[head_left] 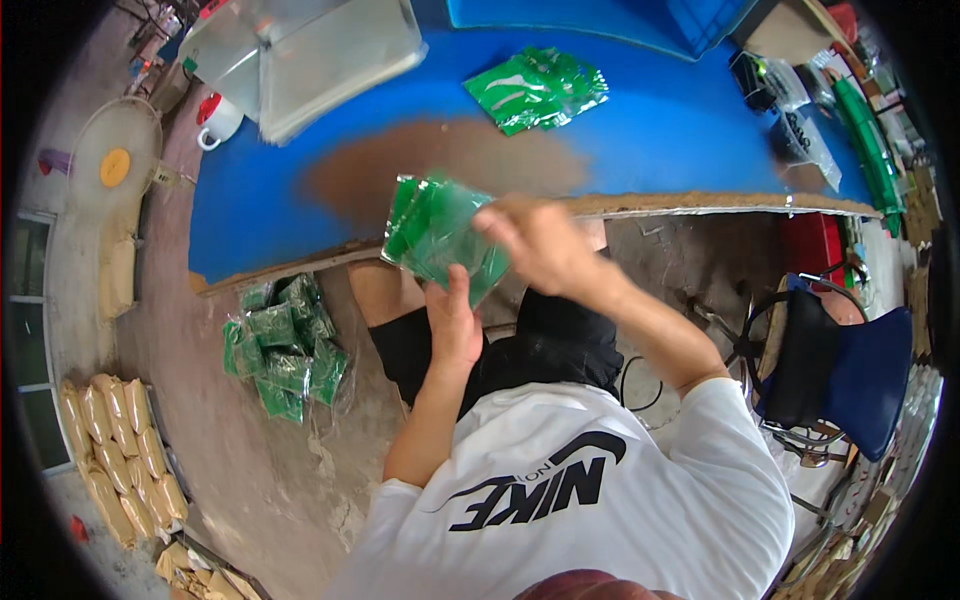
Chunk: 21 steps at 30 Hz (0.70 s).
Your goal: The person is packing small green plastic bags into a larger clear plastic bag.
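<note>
My left hand [455, 325] is closed on a clear plastic bag [445, 235] with green contents, held over the table's front edge. Its thumb lies against the lower part of the bag. My right hand [545, 240] is at the bag's right side, its fingers curled and smeared by motion; whether they pinch the bag I cannot make out. Farther back on the blue table [300, 190], a loose pile of shiny green packets [540, 90] lies beyond both hands.
Many green packets [285, 345] lie heaped on the floor at left. A clear plastic tray [335, 65] and a white-and-red mug [218, 120] stand at the table's left. Bagged black parts [800, 140] lie at right. A blue chair [840, 370] stands right; brown packages [125, 455] are stacked far left.
</note>
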Each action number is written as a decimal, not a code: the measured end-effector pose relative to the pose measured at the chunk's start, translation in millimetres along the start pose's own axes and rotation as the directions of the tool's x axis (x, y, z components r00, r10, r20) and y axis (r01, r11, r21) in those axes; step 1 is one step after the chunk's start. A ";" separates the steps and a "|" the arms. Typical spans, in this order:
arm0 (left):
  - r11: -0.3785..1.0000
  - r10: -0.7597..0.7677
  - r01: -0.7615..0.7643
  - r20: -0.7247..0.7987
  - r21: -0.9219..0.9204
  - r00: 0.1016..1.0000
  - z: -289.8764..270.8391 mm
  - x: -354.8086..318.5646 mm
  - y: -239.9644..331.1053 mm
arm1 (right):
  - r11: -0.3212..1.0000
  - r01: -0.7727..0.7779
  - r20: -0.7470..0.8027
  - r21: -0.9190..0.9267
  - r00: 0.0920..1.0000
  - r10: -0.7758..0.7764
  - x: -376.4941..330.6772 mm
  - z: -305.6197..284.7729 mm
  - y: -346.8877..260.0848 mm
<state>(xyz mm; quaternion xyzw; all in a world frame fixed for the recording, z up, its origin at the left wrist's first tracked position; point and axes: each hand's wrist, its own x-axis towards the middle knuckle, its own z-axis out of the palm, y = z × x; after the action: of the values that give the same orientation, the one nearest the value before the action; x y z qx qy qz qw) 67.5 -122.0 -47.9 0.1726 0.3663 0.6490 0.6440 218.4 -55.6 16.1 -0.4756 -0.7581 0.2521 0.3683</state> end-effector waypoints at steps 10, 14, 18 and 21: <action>0.937 0.148 -0.138 -0.009 0.322 0.989 -55.3 3.2 23.1 | 0.721 0.282 0.209 -0.632 0.959 -0.192 79.2 9.1 84.1; 0.371 0.145 -0.515 0.499 0.773 0.854 -84.6 2.3 70.8 | 0.740 0.574 0.359 -0.350 0.812 -0.460 34.7 13.5 58.4; -0.534 0.071 -0.713 0.865 0.454 0.497 -10.5 -2.4 112.0 | 0.883 0.466 0.512 -0.057 0.773 -0.375 30.5 4.0 21.1; -0.181 0.052 -0.764 0.782 0.619 0.622 -44.6 2.7 102.0 | 0.950 0.185 0.649 0.252 0.695 -0.308 63.4 -4.5 -1.2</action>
<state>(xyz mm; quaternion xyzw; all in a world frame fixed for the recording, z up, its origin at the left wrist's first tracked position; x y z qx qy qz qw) -36.2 -120.7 -7.4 0.8384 0.4311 0.3083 0.1270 203.9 1.5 39.9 -0.2108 -0.8728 0.4194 0.1337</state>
